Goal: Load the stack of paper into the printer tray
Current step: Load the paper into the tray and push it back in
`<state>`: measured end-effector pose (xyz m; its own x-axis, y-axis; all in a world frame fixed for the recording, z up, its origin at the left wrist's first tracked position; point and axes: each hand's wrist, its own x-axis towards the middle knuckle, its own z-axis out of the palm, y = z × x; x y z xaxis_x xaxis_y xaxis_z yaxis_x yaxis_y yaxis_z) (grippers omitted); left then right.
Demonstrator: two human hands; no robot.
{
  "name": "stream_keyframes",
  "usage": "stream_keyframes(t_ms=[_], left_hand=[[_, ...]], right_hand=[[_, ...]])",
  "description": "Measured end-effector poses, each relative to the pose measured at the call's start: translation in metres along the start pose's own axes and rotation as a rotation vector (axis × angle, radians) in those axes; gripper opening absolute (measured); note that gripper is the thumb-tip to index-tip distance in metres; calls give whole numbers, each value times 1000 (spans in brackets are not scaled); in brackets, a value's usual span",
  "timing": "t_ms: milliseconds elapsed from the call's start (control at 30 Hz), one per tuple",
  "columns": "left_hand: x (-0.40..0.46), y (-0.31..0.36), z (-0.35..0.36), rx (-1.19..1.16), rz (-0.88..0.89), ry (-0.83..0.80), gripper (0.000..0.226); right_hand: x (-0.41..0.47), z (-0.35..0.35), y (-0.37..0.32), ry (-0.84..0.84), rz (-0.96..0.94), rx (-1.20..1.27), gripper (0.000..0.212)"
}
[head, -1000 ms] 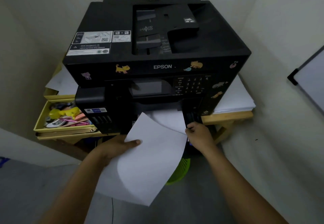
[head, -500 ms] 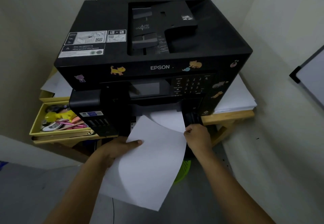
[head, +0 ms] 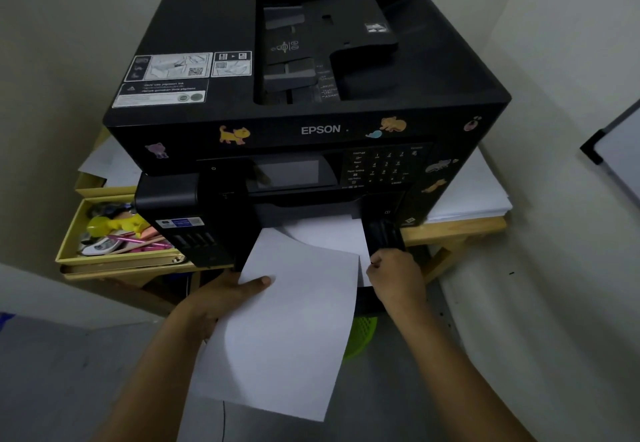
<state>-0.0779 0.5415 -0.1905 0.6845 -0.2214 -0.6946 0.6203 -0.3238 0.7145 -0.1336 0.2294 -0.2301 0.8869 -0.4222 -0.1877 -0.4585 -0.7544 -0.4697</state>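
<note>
At frame center, the left hand (head: 221,298) gripped the paper stack (head: 287,331), thumb on top. The right hand (head: 394,275) pinched sheets at the printer tray (head: 384,235). Loading appeared unfinished: the stack remained mostly outside.

Dim, soft overhead light, faint shadows, wide-angle bending at the edges.

One black printer (head: 311,95) on one wooden table (head: 457,225). Two hands: left hand (head: 221,298), right hand (head: 394,273). One white paper stack (head: 287,331) held at the front slot, one more pile of white sheets (head: 467,196) right of printer. Animal stickers on printer front: at least six, some too small to tell. One yellow tray (head: 74,230) of mixed stationery, items uncountable. One green basket (head: 362,336) below. One whiteboard corner (head: 616,157) on right wall.
</note>
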Motion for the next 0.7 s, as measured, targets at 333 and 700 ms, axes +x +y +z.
stream_keyframes(t_ms=[333, 700], left_hand=[[-5, -5, -5, -12, -19, -28, 88], [-27, -10, -26, 11, -26, -34, 57]], right_hand=[[0, 0, 7, -119, -36, 96, 25], [-1, 6, 10, -84, -75, 69, 32]])
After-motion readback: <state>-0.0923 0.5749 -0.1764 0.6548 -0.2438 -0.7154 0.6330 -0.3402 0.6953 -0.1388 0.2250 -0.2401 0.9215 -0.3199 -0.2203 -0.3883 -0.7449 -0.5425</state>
